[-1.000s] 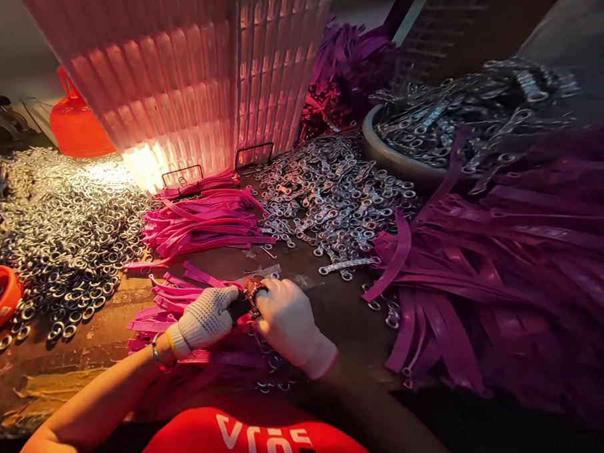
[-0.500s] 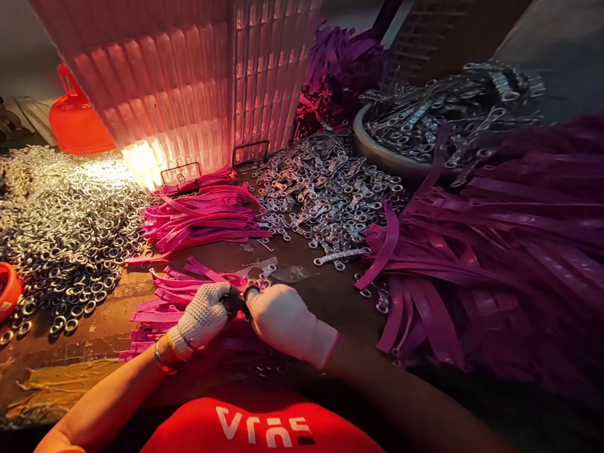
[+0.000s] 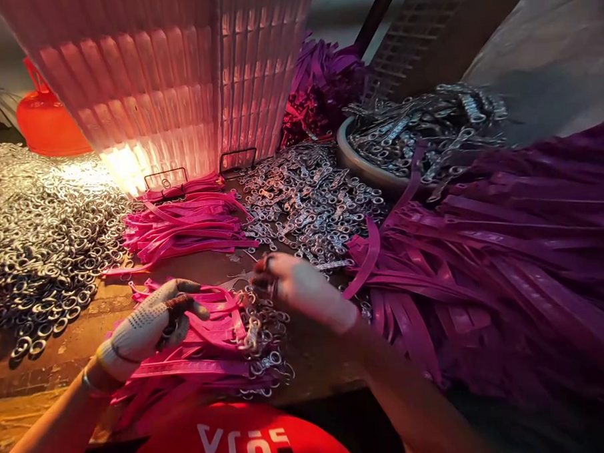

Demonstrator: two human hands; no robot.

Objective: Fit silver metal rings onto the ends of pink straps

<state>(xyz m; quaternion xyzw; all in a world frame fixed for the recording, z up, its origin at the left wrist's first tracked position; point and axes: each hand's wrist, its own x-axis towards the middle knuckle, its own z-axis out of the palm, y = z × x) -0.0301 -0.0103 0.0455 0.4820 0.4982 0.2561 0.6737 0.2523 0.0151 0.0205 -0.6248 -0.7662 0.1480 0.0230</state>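
My left hand (image 3: 153, 320), in a dotted white glove with darkened fingers, hovers over the left part of a bundle of pink straps (image 3: 198, 368). Its thumb and forefinger stretch out a little apart, and nothing shows between them. Metal links with ring ends (image 3: 259, 328) hang on the right ends of those straps. To the right and slightly farther off, my right hand (image 3: 305, 290), gloved too, is above the table near a heap of loose metal links (image 3: 311, 199). Motion smears its bent, dark fingertips, so whether they hold anything is unclear.
A second bunch of pink straps (image 3: 186, 221) lies behind the first. Left is a big heap of metal rings (image 3: 43, 264) beside a red lamp (image 3: 52, 124). A ribbed translucent panel (image 3: 161, 92) stands behind. Right are a tub (image 3: 349, 151) of metal links and a large purple strap pile (image 3: 508, 257).
My hands have come apart: the left moved left, the right moved up and right toward the loose links. The strap bundle with its metal links now shows between them. The view has shifted slightly.
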